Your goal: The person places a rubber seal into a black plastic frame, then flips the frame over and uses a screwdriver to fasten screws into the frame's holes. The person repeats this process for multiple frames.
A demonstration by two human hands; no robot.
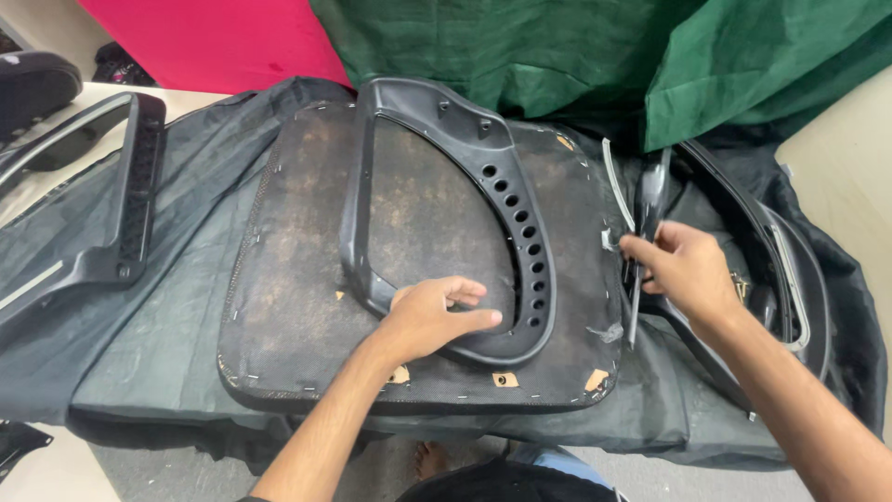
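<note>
Black plastic frame (pixel 446 214) lies on a worn, stapled seat panel (pixel 297 279); the left hand (pixel 432 316) presses its lower rim, fingers curled. Beside the panel's right edge, the right hand (pixel 683 270) pinches a slim dark tool (pixel 646 209). Dark cloth (pixel 177 316) covers the table beneath.

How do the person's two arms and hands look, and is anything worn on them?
Both forearms are bare up to the frame edge: no sleeves show. The left hand and the right hand have no gloves, and I see no ring, watch or bracelet. The fingernails look short.
</note>
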